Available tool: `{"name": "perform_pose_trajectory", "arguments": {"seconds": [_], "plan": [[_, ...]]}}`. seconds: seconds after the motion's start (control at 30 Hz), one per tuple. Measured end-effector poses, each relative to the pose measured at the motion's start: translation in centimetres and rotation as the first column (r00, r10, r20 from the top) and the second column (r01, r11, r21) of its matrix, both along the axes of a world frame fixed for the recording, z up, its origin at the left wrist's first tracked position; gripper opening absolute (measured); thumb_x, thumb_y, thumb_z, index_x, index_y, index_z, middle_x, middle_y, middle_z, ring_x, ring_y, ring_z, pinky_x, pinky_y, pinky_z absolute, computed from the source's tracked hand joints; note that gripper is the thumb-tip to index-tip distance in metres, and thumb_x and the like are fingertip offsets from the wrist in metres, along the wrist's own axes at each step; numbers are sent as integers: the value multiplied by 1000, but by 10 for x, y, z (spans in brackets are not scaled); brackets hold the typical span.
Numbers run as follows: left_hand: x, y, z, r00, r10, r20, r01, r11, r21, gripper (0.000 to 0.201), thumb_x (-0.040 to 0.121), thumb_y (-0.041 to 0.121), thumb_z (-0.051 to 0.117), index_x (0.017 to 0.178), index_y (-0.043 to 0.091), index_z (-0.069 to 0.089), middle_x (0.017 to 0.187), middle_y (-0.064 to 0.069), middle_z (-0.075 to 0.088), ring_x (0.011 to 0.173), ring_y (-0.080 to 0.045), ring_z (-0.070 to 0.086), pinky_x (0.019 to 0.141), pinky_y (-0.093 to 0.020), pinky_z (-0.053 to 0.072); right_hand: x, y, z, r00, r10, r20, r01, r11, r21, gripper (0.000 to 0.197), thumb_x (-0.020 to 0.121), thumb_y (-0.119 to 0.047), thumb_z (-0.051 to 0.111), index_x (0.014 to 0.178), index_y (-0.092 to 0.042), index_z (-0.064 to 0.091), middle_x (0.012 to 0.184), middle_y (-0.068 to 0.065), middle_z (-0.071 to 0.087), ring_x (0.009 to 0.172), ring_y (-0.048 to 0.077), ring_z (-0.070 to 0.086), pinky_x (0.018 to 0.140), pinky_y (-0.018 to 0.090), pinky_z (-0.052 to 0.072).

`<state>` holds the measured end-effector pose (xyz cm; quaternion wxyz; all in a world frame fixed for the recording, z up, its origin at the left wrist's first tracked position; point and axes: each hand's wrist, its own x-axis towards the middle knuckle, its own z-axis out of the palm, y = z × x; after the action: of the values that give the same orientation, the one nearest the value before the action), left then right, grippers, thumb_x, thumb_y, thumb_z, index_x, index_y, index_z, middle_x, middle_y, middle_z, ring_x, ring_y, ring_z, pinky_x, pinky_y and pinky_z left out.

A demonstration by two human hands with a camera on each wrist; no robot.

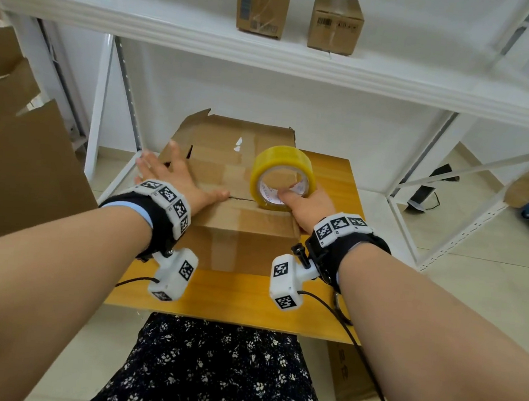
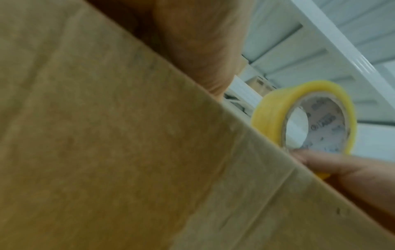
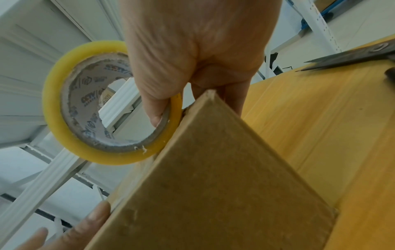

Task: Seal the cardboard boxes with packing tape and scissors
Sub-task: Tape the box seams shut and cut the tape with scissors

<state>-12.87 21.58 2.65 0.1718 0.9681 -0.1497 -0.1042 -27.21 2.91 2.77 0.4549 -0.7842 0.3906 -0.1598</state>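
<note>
At the lower centre of the head view, the cardboard box (image 1: 240, 204) stood on a yellow wooden table (image 1: 216, 295). The left hand (image 1: 169, 176) lay flat on the left flap with fingers spread. The right hand (image 1: 307, 205) pinched the yellow tape roll (image 1: 283, 176), thumb inside the core, and the roll stood on edge on the box top. In the right wrist view, scissors (image 3: 350, 58) lay at the upper right on the table. Farther, at the top, two small boxes (image 1: 335, 22) stood on a white shelf (image 1: 175, 29).
</note>
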Motion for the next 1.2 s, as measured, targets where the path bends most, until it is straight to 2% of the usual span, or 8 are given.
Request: {"name": "perform_pose_trajectory", "arguments": {"seconds": [0.1,0.2,0.43,0.57,0.7,0.8,0.93,1.2], "plan": [[10,2,5,990,88,-115,-104,985,-141,135,61,68,77,152,25,-13,148,-23,36,128,-43,44,105,-53,40,1,0,0,1000,4,-4,-4,1000,-16,49,85,-44,72,128,-23,59,114,1,68,104,24,64,78,31,48],[21,3,6,993,74,-88,-80,994,-72,113,71,63,73,153,18,9,130,-19,54,114,-39,56,95,-48,49,1,1,1,1000,0,-10,0,1000,-16,52,86,-43,71,131,-23,57,117,1,67,105,24,64,78,31,47],[34,13,6,995,91,-49,-99,975,-198,52,89,30,59,131,4,45,115,-20,61,102,-39,59,91,-46,50,3,2,-1,1000,-11,-17,11,1000,0,52,84,-45,72,129,-22,58,118,3,68,104,26,65,77,31,48],[23,7,12,995,97,23,-91,978,-190,62,92,6,49,149,6,24,140,-27,43,119,-44,51,98,-49,45,2,2,-1,1000,-16,-16,16,1000,-3,53,85,-43,72,131,-22,56,119,3,67,105,26,64,79,33,50],[-10,-12,22,938,-328,110,336,939,-69,87,95,38,55,154,24,-7,161,-3,-18,147,-31,16,115,-47,30,3,2,-1,999,-11,-31,11,1000,1,54,86,-46,70,132,-25,53,116,2,66,102,27,65,84,40,57],[-26,-30,21,787,-617,3,617,787,-32,119,69,82,54,154,29,-11,160,-1,-22,149,-25,-3,120,-50,13,3,2,-1,1000,-12,-16,12,1000,9,53,85,-47,71,130,-25,55,115,1,67,101,25,65,87,42,56],[-30,-45,8,755,-653,-53,651,739,171,158,27,105,34,152,23,-19,158,-7,-27,146,-26,-21,119,-50,-7,2,2,-4,1000,-13,9,13,1000,21,55,82,-50,72,128,-27,55,113,-1,68,100,24,66,87,44,57],[-20,-57,15,770,-629,-108,623,703,343,162,20,103,40,153,28,-16,158,-12,-25,145,-33,-23,113,-60,-8,3,1,0,999,-45,-1,45,994,103,63,77,-50,75,130,-29,49,114,1,66,100,28,65,84,50,59]]}}
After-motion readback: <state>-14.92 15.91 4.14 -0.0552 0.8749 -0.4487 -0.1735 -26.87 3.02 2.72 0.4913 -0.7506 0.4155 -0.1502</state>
